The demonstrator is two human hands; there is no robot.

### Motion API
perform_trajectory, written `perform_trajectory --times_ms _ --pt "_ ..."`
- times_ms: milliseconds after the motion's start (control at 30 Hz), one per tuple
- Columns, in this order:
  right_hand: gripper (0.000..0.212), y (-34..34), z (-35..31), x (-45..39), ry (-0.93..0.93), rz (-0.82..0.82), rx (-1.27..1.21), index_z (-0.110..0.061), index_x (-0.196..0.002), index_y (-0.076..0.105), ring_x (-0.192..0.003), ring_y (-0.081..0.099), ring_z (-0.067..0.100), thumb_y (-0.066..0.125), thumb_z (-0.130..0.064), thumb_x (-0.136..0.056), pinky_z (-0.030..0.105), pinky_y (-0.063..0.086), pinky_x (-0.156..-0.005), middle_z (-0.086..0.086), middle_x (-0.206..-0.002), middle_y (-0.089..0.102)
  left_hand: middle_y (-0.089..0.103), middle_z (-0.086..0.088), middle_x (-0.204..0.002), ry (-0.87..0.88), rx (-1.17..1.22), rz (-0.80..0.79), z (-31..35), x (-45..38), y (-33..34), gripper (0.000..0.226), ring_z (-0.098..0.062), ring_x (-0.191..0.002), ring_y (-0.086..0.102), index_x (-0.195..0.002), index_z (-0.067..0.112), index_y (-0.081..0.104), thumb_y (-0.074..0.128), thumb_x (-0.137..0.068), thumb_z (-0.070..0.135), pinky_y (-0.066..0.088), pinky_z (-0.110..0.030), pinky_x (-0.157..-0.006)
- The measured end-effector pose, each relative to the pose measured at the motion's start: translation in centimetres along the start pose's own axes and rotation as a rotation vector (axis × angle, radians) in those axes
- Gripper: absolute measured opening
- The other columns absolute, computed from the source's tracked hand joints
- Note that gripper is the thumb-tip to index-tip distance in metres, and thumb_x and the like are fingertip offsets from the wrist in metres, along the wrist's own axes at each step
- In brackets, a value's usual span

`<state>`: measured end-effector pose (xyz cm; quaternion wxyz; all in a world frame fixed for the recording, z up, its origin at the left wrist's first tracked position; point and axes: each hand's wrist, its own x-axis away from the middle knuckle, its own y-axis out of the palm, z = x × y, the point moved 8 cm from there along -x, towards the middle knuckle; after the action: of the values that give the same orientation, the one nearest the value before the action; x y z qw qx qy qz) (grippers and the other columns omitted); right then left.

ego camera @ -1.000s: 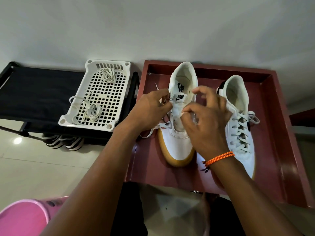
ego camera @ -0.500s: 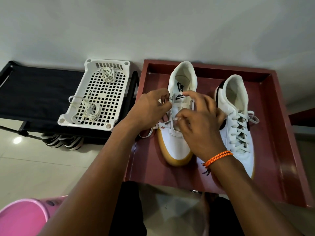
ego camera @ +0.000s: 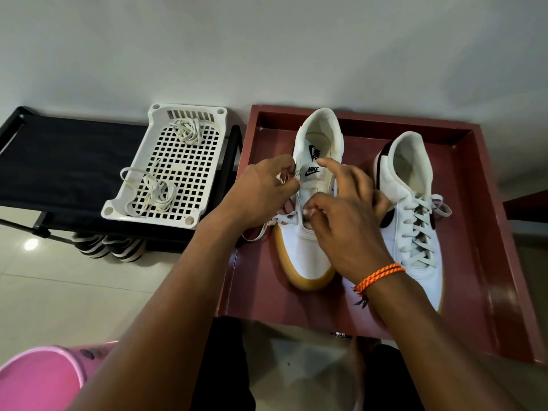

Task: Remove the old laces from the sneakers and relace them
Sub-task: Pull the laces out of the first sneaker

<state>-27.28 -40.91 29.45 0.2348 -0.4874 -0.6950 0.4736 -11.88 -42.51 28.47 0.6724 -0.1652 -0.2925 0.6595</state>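
you are working over a dark red tray (ego camera: 486, 262) that is holding two white sneakers side by side, toes pointing toward you; the right sneaker (ego camera: 415, 221) is already fully laced, its criss-crosses running up to a loose loop at the top; the left sneaker (ego camera: 305, 247), the one with the gum-coloured sole, is the one in hand; your left hand (ego camera: 261, 194) is pinching a white lace end (ego camera: 292, 175) beside the upper eyelets on the shoe's left edge, fingers curled around it; your right hand (ego camera: 347, 221) is resting over the tongue and middle eyelets, thumb and fingertips bunched together as if nipping the lace there, though what they are gripping is hidden, so i cannot tell for sure; a slack length of lace (ego camera: 261, 229) is trailing off the left side of the shoe onto the tray; judging from this, you are threading the upper rows; keep the lace flat rather than twisted as you are feeding it, hold the tongue centred with the right hand, and draw the trailing slack through before moving up; to the left, a white perforated basket (ego camera: 124, 203) is sitting on a black rack (ego camera: 59, 161), holding bundled laces (ego camera: 157, 194), probably the old ones
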Motion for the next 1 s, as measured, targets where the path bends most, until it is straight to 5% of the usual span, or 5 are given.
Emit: perform_trajectory --times_ms 167,400,667,900,1000 --pt "0.019 -3.0 0.7 -0.4 0.11 0.19 -0.174 -0.026 -0.072 0.067 -0.127 0.04 0.017 0.057 -0.029 -0.088 0.039 0.024 -0.093 -0.016 -0.14 0.053 0.075 -0.004 -0.071 -0.008 0.005 -0.006 0.0 0.0 0.1 0.014 -0.021 -0.064 0.074 -0.113 0.019 0.068 0.058 -0.104 0.023 0.063 -0.051 -0.071" --pt "0.021 0.2 -0.6 0.4 -0.028 0.003 0.035 -0.03 -0.083 0.07 -0.157 0.019 0.025 0.052 -0.028 -0.094 0.056 0.026 -0.109 -0.008 -0.171 0.025 0.075 -0.007 -0.071 -0.002 0.018 -0.008 -0.2 0.0 0.2 0.007 -0.027 -0.065 0.073 -0.104 0.021 0.065 0.06 -0.103 0.026 0.062 -0.054 -0.071" --pt "0.018 -3.3 0.9 -0.4 0.127 0.231 -0.18 -0.025 -0.071 0.064 -0.122 0.045 0.02 0.057 -0.028 -0.088 0.038 0.023 -0.09 -0.015 -0.137 0.054 0.074 -0.006 -0.074 0.002 0.008 0.001 -0.1 0.0 0.0 0.01 -0.031 -0.07 0.073 -0.108 0.02 0.067 0.06 -0.103 0.025 0.062 -0.055 -0.072" --pt "0.018 -0.4 -0.7 0.2 -0.014 0.022 0.022 -0.031 -0.084 0.072 -0.157 0.018 0.024 0.056 -0.031 -0.091 0.053 0.025 -0.109 -0.009 -0.172 0.023 0.074 -0.006 -0.073 0.001 0.009 0.0 -0.3 0.1 0.0 0.01 -0.03 -0.069 0.072 -0.108 0.021 0.067 0.059 -0.103 0.027 0.062 -0.054 -0.072" --pt "0.015 -0.5 0.0 0.0 0.013 0.059 -0.074 -0.029 -0.074 0.073 -0.148 0.028 0.019 0.062 -0.031 -0.085 0.05 0.026 -0.104 -0.017 -0.163 0.037 0.074 -0.005 -0.073 0.006 0.011 0.008 -0.2 0.0 -0.1 0.012 -0.026 -0.067 0.073 -0.111 0.018 0.068 0.059 -0.104 0.023 0.063 -0.051 -0.071"
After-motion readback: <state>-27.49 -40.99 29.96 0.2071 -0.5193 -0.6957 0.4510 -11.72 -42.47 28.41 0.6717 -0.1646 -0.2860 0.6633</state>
